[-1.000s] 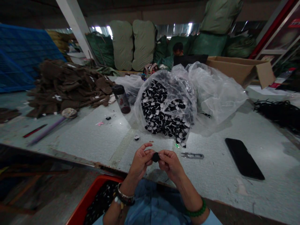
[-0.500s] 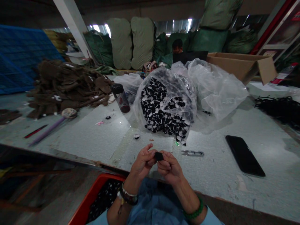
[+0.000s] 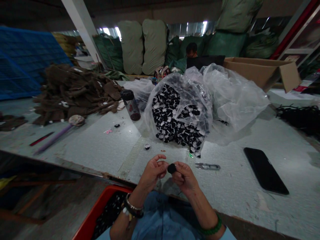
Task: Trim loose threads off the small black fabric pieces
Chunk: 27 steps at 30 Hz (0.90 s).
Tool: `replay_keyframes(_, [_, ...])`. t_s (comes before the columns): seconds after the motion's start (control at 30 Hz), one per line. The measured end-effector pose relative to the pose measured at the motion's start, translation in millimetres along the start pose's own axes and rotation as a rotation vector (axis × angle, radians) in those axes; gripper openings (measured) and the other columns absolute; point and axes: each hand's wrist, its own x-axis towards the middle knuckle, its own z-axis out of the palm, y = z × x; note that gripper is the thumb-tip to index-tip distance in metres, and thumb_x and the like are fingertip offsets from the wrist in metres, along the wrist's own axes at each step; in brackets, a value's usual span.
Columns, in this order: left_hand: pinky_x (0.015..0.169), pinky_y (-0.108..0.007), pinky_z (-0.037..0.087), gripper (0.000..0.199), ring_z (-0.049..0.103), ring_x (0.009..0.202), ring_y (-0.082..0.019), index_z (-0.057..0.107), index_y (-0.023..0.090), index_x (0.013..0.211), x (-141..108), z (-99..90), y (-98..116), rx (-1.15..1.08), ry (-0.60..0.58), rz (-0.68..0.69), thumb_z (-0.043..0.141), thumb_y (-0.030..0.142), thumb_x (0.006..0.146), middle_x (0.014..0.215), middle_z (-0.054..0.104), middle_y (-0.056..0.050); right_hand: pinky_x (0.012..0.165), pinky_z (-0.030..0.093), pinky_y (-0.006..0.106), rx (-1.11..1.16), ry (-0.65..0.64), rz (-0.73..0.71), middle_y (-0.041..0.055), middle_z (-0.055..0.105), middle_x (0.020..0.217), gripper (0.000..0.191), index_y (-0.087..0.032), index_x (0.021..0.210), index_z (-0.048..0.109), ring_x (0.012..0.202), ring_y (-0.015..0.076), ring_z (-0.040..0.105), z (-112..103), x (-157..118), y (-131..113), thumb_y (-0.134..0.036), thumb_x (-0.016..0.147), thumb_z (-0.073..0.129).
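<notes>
Both hands are up over the near edge of the bench (image 3: pixel 75 143), fingers curled, not released. L hand (image 3: pixel 152 174) and R hand (image 3: pixel 185 178) pinch a small round black piece (image 3: pixel 171 168) between them, just above the bench, approx mid-width. Exact material too small to tell. Green bead bracelet (image 3: pixel 212 230) on R wrist, dark beaded bracelets (image 3: pixel 132 206) on L wrist.

Just below the hands, at the near side, a red crate (image 3: pixel 100 200) holds many black-and-white pieces. Thread snips (image 3: pixel 207 166) lie on the bench just right of R hand, w/ a black phone (image 3: pixel 265 170) further right. A single black-and-white piece (image 3: pixel 147 146) sits near the hands, toward the far side.

Far-centre: a big clear plastic bag (image 3: pixel 178 113) full of black-and-white pieces, slumped on the bench, w/ a dark-capped bottle (image 3: pixel 131 105) just left of it. Far-left: a heap of brown fabric (image 3: pixel 75 93). Far-right: an open cardboard box (image 3: pixel 262 71), black cords (image 3: pixel 300 120) nearer. Beyond, green sacks (image 3: pixel 155 46) and a co-worker's head (image 3: pixel 191 50).
</notes>
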Motion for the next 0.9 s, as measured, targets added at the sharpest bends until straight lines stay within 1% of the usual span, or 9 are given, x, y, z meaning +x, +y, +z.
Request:
replay_keyframes(0.07, [0.047, -0.020, 0.035, 0.027, 0.044, 0.050, -0.007, 0.045, 0.017, 0.088, 9, -17.1, 6, 0.302, 0.199, 0.168, 0.057, 0.024, 0.065, 0.071, 0.052, 0.000, 0.033, 0.014, 0.015, -0.265, 0.089, -0.049, -0.0092, 0.034, 0.038, 0.015, -0.014, 0.063, 0.051, 0.032, 0.0019, 0.021, -7, 5, -1, -0.027, 0.068, 0.056])
replay_keyframes(0.13, [0.063, -0.027, 0.039, 0.027, 0.049, 0.064, -0.012, 0.050, 0.018, 0.087, 22, -38.0, 12, 0.616, 0.434, 0.310, 0.058, 0.022, 0.062, 0.083, 0.053, -0.002, 0.035, 0.019, 0.015, -0.592, 0.152, -0.112, -0.0071, 0.039, 0.041, 0.014, -0.014, 0.060, 0.052, 0.035, 0.0033, 0.029, -14, 10, -3, -0.025, 0.068, 0.055])
replay_keyframes(0.2, [0.077, -0.033, 0.036, 0.031, 0.049, 0.079, -0.017, 0.054, 0.019, 0.087, 36, -56.9, 16, 0.765, 0.520, 0.355, 0.059, 0.017, 0.057, 0.093, 0.052, -0.004, 0.041, 0.026, 0.017, -0.914, 0.162, -0.188, -0.0050, 0.044, 0.045, 0.012, -0.014, 0.059, 0.054, 0.041, 0.0056, 0.037, -18, 13, -5, -0.023, 0.067, 0.055])
replay_keyframes(0.3, [0.084, -0.036, 0.031, 0.018, 0.047, 0.087, -0.020, 0.059, 0.018, 0.074, 54, -72.0, 17, 0.730, 0.478, 0.303, 0.058, 0.014, 0.056, 0.086, 0.055, -0.004, 0.048, 0.031, 0.019, -1.244, 0.173, -0.271, -0.0039, 0.048, 0.049, 0.009, -0.015, 0.071, 0.058, 0.047, 0.0084, 0.044, -15, 13, -9, -0.021, 0.067, 0.053])
replay_keyframes(0.4, [0.076, -0.035, 0.037, 0.010, 0.052, 0.076, -0.019, 0.059, 0.016, 0.069, 60, -69.1, 14, 0.645, 0.425, 0.227, 0.056, 0.021, 0.061, 0.073, 0.058, -0.004, 0.048, 0.032, 0.020, -1.349, 0.212, -0.345, -0.0038, 0.050, 0.050, 0.015, -0.015, 0.081, 0.057, 0.047, 0.0092, 0.045, -2, 10, -15, -0.024, 0.073, 0.048])
replay_keyframes(0.53, [0.060, -0.028, 0.044, 0.020, 0.054, 0.061, -0.014, 0.058, 0.013, 0.078, 46, -46.1, 13, 0.413, 0.253, 0.089, 0.051, 0.029, 0.069, 0.072, 0.061, -0.006, 0.052, 0.035, 0.019, -1.309, 0.201, -0.492, -0.0008, 0.055, 0.060, 0.015, -0.017, 0.076, 0.056, 0.053, 0.0096, 0.049, 19, 10, -23, -0.023, 0.078, 0.042])
replay_keyframes(0.67, [0.055, -0.021, 0.042, 0.015, 0.053, 0.057, -0.008, 0.056, 0.014, 0.081, 26, -18.4, 13, -0.231, -0.008, -0.145, 0.054, 0.023, 0.069, 0.077, 0.061, -0.005, 0.056, 0.038, 0.021, -1.244, 0.272, -0.616, 0.0013, 0.057, 0.068, 0.013, -0.017, 0.076, 0.055, 0.059, 0.0110, 0.050, 29, 10, -27, -0.021, 0.077, 0.043])
replay_keyframes(0.77, [0.054, -0.019, 0.041, 0.013, 0.052, 0.058, -0.008, 0.056, 0.013, 0.080, 17, -4.2, 13, -0.422, -0.042, -0.189, 0.057, 0.018, 0.068, 0.070, 0.059, -0.003, 0.054, 0.038, 0.021, -1.235, 0.287, -0.644, 0.0011, 0.056, 0.067, 0.012, -0.017, 0.076, 0.055, 0.057, 0.0108, 0.050, 29, 8, -28, -0.022, 0.077, 0.044])
replay_keyframes(0.9, [0.050, -0.018, 0.039, 0.012, 0.049, 0.053, -0.007, 0.058, 0.014, 0.076, 10, 6.6, 13, -0.488, -0.038, -0.209, 0.059, 0.017, 0.065, 0.062, 0.056, 0.000, 0.053, 0.037, 0.021, -1.262, 0.319, -0.670, 0.0007, 0.054, 0.066, 0.010, -0.017, 0.073, 0.054, 0.056, 0.0106, 0.049, 29, 1, -29, -0.022, 0.076, 0.046])
